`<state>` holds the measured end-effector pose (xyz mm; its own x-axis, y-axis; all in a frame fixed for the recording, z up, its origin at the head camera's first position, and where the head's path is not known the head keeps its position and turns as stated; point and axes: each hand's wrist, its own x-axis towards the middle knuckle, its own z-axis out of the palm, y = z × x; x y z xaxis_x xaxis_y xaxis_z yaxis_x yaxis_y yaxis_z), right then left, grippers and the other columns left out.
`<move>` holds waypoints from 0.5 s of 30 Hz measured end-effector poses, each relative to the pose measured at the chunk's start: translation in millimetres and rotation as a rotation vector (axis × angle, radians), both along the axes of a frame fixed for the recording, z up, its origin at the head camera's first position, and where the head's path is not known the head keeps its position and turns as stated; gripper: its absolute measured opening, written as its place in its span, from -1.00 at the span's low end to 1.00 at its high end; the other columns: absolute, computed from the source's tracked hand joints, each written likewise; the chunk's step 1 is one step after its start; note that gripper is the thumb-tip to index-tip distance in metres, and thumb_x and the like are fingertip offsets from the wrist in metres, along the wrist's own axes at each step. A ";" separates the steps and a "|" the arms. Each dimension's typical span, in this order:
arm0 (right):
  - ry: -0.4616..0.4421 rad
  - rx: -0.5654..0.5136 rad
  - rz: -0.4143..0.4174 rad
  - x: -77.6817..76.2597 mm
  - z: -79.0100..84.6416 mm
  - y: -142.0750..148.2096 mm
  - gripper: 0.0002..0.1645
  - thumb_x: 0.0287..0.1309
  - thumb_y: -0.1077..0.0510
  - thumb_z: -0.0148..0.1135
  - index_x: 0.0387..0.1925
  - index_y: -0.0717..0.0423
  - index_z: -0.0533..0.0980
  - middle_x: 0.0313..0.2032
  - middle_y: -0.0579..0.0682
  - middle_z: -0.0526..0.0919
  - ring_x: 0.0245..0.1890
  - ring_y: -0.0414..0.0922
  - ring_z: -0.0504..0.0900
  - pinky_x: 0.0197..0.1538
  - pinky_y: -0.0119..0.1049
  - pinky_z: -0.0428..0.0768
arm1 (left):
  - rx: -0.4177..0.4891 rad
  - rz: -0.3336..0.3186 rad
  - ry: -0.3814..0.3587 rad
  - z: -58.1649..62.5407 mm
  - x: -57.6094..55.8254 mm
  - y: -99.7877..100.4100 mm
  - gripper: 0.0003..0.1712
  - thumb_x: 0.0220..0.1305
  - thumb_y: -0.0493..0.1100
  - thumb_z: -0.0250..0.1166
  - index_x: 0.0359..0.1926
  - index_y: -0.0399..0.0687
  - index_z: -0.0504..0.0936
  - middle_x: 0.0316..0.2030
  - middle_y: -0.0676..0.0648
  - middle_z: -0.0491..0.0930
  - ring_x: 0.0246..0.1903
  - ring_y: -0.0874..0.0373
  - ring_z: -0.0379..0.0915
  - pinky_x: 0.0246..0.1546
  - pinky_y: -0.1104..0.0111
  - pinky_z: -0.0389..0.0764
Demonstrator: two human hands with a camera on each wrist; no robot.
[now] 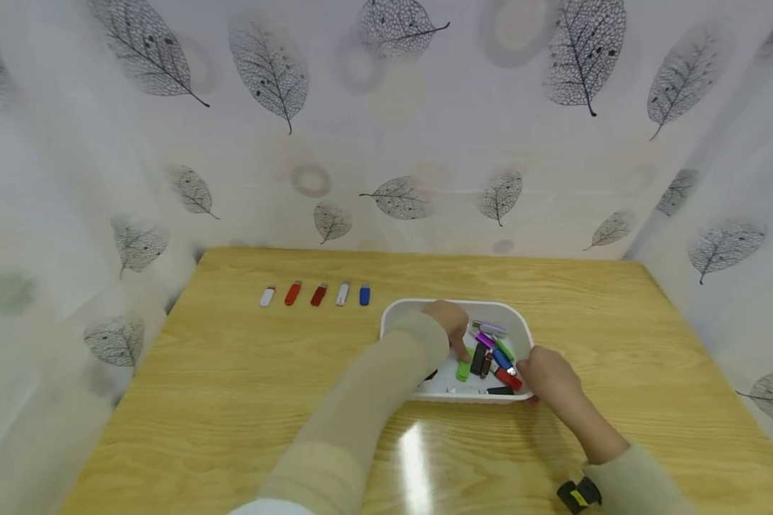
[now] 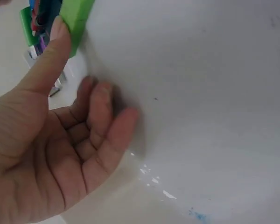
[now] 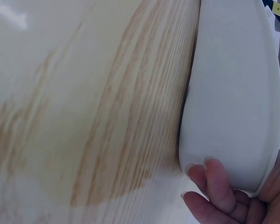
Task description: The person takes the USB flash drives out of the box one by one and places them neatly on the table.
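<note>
A white plastic tray [image 1: 521,325] holding several USB flash drives stands on the table. My left hand [image 1: 447,322] reaches down into it, and in the left wrist view its thumb lies against a bright green USB flash drive [image 2: 77,21]. The other visible fingers [image 2: 100,109] are bent loosely over the white tray floor, with nothing between them. At the tray's near right corner, my right hand [image 1: 551,375] grips the rim, its fingertips [image 3: 217,179] against the outside wall. Black [image 1: 479,357], blue [image 1: 504,362] and red [image 1: 508,378] flash drives lie close to the green one.
Left of the tray, a spaced row of flash drives runs along the wooden table [image 1: 244,400]: white [image 1: 267,296], orange-red [image 1: 292,293], dark red [image 1: 318,295], silver-white [image 1: 342,293] and blue [image 1: 365,295]. A leaf-patterned curtain [image 1: 399,143] hangs behind.
</note>
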<state>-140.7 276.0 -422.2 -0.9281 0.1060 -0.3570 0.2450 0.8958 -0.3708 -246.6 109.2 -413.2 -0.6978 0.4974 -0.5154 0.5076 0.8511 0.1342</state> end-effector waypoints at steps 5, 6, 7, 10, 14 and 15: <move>0.006 0.014 0.005 -0.1 -1.0 -3.0 -0.72 0.17 0.25 -0.05 -0.55 0.35 0.46 -0.67 0.06 0.54 -0.78 -0.15 0.56 -0.65 -0.29 0.44 | 0.071 0.024 -0.038 2.1 -0.5 -9.5 -0.66 -0.07 0.13 0.46 -0.50 0.02 0.56 -0.48 0.11 0.54 -0.43 0.25 0.37 -0.33 0.44 0.47; 0.005 0.016 0.005 -0.3 -1.0 -3.3 -0.72 0.17 0.25 -0.05 -0.55 0.35 0.46 -0.68 0.06 0.53 -0.78 -0.15 0.56 -0.65 -0.29 0.44 | 0.080 0.028 -0.046 3.0 -0.7 -10.8 -0.68 -0.07 0.10 0.46 -0.50 0.02 0.57 -0.46 0.11 0.55 -0.41 0.25 0.39 -0.32 0.44 0.48; 0.004 0.016 0.004 -0.5 -1.0 -3.4 -0.72 0.17 0.24 -0.05 -0.55 0.35 0.46 -0.68 0.06 0.53 -0.77 -0.14 0.56 -0.65 -0.29 0.43 | 0.087 0.031 -0.054 4.2 -0.8 -11.7 -0.70 -0.07 0.07 0.47 -0.50 0.02 0.58 -0.43 0.11 0.58 -0.38 0.25 0.41 -0.31 0.44 0.49; -0.005 0.012 0.004 -1.0 -0.8 -3.1 -0.72 0.17 0.24 -0.05 -0.53 0.37 0.47 -0.68 0.06 0.54 -0.76 -0.14 0.56 -0.64 -0.28 0.44 | 0.051 0.031 -0.052 7.9 -1.4 -12.4 -0.74 -0.09 0.03 0.49 -0.51 0.04 0.60 -0.25 0.13 0.64 -0.30 0.25 0.46 -0.22 0.43 0.53; -0.023 0.025 0.003 -1.2 0.2 -1.0 -0.71 0.19 0.25 -0.04 -0.52 0.39 0.47 -0.68 0.06 0.54 -0.76 -0.15 0.57 -0.64 -0.29 0.45 | -0.024 0.027 -0.057 12.3 -2.5 -8.3 -0.61 -0.12 0.20 0.47 -0.55 0.03 0.59 -0.27 0.12 0.66 -0.35 0.26 0.48 -0.20 0.41 0.52; -0.027 0.027 0.003 -1.2 0.5 -0.5 -0.71 0.19 0.25 -0.04 -0.51 0.40 0.47 -0.68 0.06 0.54 -0.76 -0.15 0.57 -0.63 -0.29 0.45 | -0.021 0.042 -0.070 12.5 -2.3 -7.0 -0.59 -0.13 0.22 0.47 -0.56 0.02 0.59 -0.32 0.12 0.66 -0.37 0.25 0.47 -0.22 0.41 0.52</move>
